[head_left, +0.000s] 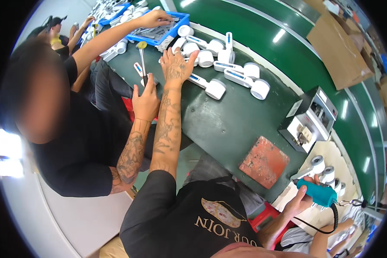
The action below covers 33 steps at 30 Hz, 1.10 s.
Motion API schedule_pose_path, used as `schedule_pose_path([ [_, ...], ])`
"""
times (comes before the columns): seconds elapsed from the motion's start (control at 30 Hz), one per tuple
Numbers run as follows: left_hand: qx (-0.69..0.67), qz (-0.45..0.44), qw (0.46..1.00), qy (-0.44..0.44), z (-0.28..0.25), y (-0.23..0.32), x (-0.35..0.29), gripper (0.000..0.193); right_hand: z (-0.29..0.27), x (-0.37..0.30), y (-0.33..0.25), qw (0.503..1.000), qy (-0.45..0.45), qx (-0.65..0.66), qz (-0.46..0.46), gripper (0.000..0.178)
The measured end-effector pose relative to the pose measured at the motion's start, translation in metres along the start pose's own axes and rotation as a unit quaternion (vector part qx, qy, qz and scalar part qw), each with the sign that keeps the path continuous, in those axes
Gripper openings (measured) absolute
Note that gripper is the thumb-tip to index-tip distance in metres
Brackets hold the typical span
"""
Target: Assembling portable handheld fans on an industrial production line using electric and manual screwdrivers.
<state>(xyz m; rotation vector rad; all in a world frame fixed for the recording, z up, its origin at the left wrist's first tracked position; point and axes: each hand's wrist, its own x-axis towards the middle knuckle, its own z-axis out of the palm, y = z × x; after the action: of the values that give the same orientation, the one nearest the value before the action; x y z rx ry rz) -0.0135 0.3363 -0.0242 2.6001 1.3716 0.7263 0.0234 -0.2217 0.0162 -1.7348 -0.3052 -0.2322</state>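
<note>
The worktop (215, 124) is dark green, with a few small marks on its surface. White handled pieces (215, 89) with round heads lie grouped along its far side, some touching one another. The person's left hand (176, 69) is over the near end of this group, fingers spread; whether they close on a piece cannot be told. The right hand (300, 201) is wrapped around a teal power tool (320, 194) — a black cable runs from its rear end — above a pale board (333, 150), where further white round-headed units (317, 161) stand in a row. Between the two hands, nearer the right, a worn red square slab (264, 163) lies flat on the worktop; beyond it stands a boxy grey-and-black machine (311, 120) with an open front. A long glossy green strip (266, 38) borders the far side and reflects the lighting; an open cardboard box (337, 51) sits on it. At left, a co-worker (69, 159) in black grips a hammer (142, 60) in one hand and reaches with the other into a blue tray (174, 34) of metal parts. More people are at the far left — details too small to record.
</note>
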Motion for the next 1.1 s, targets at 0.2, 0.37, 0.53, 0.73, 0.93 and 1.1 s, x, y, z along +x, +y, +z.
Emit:
schedule_pose_path([
  [0.2,0.060,-0.001,0.992,-0.113,0.008,-0.003,0.034,0.103,0.013,0.003,-0.005,0.999,-0.004,-0.041,-0.010,0.063],
  [0.37,-0.007,0.024,1.000,0.001,0.019,0.010,-0.003,0.081,0.024,0.008,-0.002,0.998,0.005,-0.063,-0.016,0.062],
  [0.53,-0.045,0.064,0.995,0.066,0.008,0.019,-0.026,0.067,0.036,0.011,-0.005,0.999,0.012,-0.052,0.000,0.061],
  [0.73,-0.081,0.052,0.992,0.079,0.013,0.016,-0.042,0.052,0.041,0.010,0.006,1.000,0.015,0.012,0.015,0.062],
  [0.93,-0.101,0.048,0.993,0.045,-0.007,0.029,-0.045,0.051,0.037,-0.005,-0.007,0.999,0.006,0.030,0.025,0.064],
  [1.1,-0.074,0.089,0.990,0.084,-0.003,0.020,-0.047,0.045,0.028,-0.005,0.010,0.999,0.007,0.007,0.033,0.056],
])
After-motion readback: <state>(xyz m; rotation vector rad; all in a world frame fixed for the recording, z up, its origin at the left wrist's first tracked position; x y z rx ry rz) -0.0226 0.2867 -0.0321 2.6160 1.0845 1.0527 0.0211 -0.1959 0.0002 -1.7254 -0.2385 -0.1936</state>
